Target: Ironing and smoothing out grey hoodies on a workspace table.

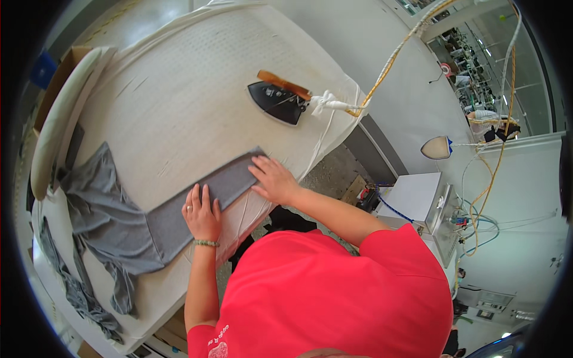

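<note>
A grey garment [113,209] lies on the cloth-covered ironing table [197,77], its left part rumpled. One long section, flat like a sleeve or leg, stretches toward the right. My left hand [203,216] rests on this section near its middle, fingers spread. At its far right end my right hand [274,179] lies with fingers stretched over the fabric. Beyond my hands a black iron [277,102] with a wooden handle sits on the table.
A white-wrapped cord [334,104] runs from the iron to a hanging hose [391,59]. A padded pressing arm [59,119] stands along the left edge. More grey cloth [83,298] hangs at the lower left. A white cabinet [412,194] stands right.
</note>
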`<action>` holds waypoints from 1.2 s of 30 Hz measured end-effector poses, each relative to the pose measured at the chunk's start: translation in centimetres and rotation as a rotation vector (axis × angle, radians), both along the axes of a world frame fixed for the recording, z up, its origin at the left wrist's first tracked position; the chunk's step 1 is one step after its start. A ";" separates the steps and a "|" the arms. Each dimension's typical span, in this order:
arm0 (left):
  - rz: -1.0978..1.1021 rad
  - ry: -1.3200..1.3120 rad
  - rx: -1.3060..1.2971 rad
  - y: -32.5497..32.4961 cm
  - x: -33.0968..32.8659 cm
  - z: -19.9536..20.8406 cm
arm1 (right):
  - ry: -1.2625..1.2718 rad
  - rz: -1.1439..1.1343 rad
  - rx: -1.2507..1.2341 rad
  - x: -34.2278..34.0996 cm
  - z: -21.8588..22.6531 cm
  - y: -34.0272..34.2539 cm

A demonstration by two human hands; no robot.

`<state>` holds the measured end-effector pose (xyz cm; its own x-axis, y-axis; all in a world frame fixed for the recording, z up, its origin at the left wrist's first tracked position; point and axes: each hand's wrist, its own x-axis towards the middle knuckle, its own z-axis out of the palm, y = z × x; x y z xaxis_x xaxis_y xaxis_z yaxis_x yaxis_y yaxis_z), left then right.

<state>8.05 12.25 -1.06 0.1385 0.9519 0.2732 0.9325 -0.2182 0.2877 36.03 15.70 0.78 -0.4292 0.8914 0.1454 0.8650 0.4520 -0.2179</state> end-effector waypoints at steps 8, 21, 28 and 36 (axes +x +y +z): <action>-0.016 -0.131 -0.083 0.6 9.8 1.1 | 0.525 -0.280 -0.067 20.6 2.6 -4.2; -0.410 -0.356 0.025 8.8 41.4 9.0 | 0.509 -0.884 -0.008 58.2 1.9 21.8; -0.421 -0.415 -0.009 17.9 50.9 13.3 | 0.724 -0.644 -0.237 54.2 5.4 31.8; -0.153 -0.200 -0.202 28.0 58.1 13.2 | 0.649 -0.263 -0.429 48.2 8.2 44.4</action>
